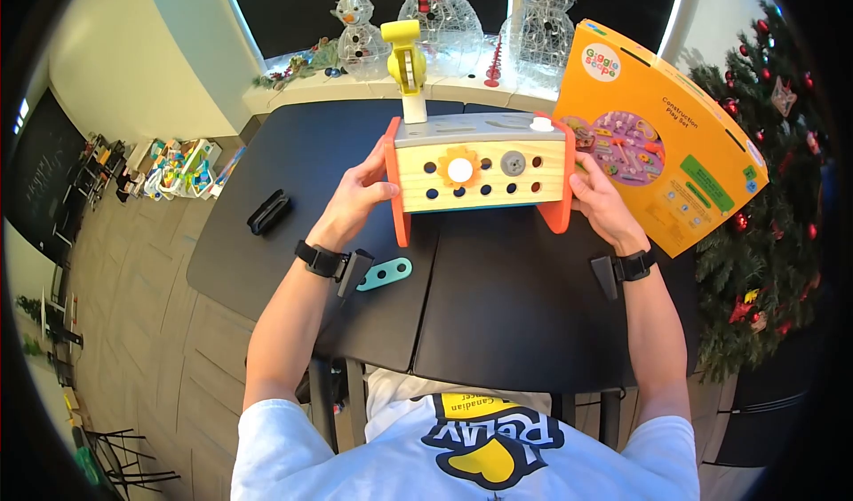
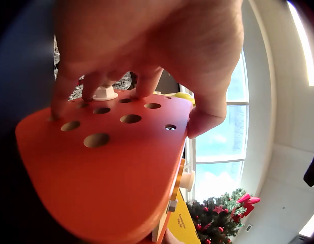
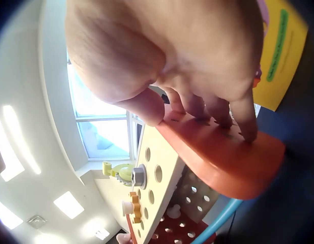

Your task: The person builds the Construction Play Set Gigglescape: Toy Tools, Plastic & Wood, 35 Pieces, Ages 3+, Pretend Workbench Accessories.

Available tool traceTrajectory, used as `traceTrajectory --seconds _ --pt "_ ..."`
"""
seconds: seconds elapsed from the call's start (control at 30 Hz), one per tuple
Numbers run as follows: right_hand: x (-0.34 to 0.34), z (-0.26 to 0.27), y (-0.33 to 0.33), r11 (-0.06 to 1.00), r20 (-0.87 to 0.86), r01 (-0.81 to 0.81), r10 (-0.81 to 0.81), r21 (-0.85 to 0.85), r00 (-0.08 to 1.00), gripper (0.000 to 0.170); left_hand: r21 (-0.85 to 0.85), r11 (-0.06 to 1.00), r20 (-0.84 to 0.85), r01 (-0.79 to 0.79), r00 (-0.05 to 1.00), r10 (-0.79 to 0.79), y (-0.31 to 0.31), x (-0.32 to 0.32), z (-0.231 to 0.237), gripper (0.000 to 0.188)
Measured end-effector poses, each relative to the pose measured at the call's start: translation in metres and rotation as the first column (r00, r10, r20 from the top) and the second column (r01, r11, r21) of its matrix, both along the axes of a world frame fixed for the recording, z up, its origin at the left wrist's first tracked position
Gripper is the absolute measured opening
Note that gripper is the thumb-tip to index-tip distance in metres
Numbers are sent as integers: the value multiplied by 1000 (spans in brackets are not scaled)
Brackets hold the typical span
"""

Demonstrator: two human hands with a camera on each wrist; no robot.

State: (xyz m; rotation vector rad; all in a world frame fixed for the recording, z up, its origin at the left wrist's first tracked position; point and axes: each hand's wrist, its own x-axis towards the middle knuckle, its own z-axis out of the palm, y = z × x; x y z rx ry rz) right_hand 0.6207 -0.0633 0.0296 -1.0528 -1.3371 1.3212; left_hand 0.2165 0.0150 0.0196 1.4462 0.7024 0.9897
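Observation:
A wooden toy workbench (image 1: 480, 194) with red side panels and a grey top is between both hands. My left hand (image 1: 360, 197) grips the left side panel (image 2: 116, 178), thumb at its front edge and fingertips across its holed face. The right side panel (image 3: 223, 162) is held by my right hand (image 1: 606, 203), fingers spread over the outside. On the bench's front are an orange gear (image 1: 442, 171) with a white knob and a grey round piece (image 1: 514, 163). A yellow-green toy piece (image 1: 407, 64) stands at the top left, a white nut (image 1: 540, 123) at the top right.
An orange Construction Play Set box (image 1: 684, 137) leans behind the right hand, near a decorated Christmas tree (image 1: 755, 226). On the black table (image 1: 498, 323) lie a teal strip with holes (image 1: 387, 274) and a black case (image 1: 269, 212). Wire snowmen (image 1: 440, 21) stand on the far ledge.

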Motion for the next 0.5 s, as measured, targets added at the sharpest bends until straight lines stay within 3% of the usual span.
traceTrajectory --seconds 0.17,0.27,0.37,0.5 --pt "-14 -11 2 1000 71 -20 21 -19 997 47 -40 999 -27 -1 1000 0 6 -15 -11 95" --pt "-19 -18 4 999 81 -34 34 -7 996 48 85 996 -49 -2 999 6 1 -18 -16 96" --pt "-21 -19 2 1000 85 -26 26 -9 996 46 146 989 -168 14 986 11 -3 -23 -12 96" --pt "-17 -23 3 996 156 -39 27 75 987 46 170 981 -391 -93 908 154 -24 -30 4 90"
